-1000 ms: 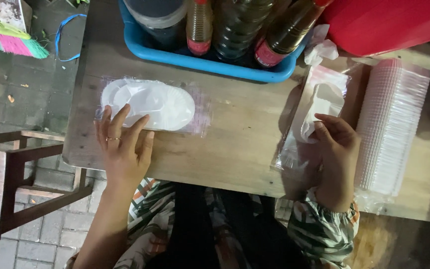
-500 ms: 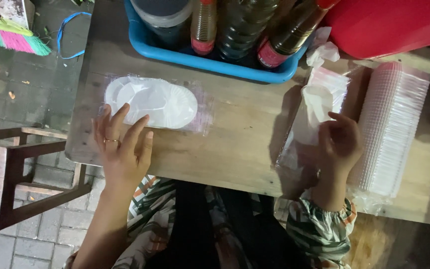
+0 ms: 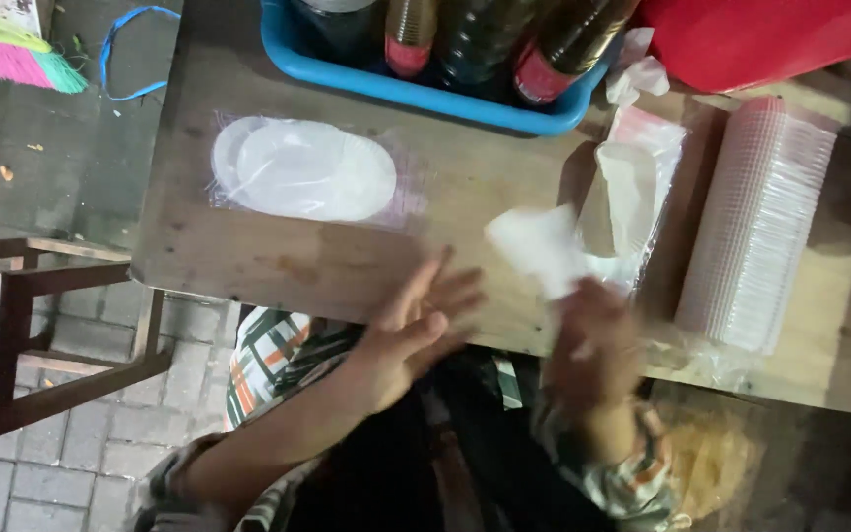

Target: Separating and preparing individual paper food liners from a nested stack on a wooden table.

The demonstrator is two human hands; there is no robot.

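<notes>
Step in hand, as I judge: pulling 1 thin white sheet (image 3: pixel 541 246) out of clear plastic pack (image 3: pixel 632 202) on worktop (image 3: pixel 465 187).

Right hand (image 3: pixel 593 345) blurred, closed on sheet's lower edge, sheet lifted just left of pack.

Left hand (image 3: pixel 416 330) open, fingers spread, palm up over worktop's near edge, holding nothing.

Next move needs free hand to receive or flatten sheet.

Bag of white lids (image 3: pixel 302 169) well apart on left.

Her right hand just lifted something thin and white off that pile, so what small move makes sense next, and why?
Probably bring the open left hand across to steady the white sheet that the right hand holds up. The sheet hangs limp above the wooden table, pinched at one end, and the left hand is empty nearby.
</notes>
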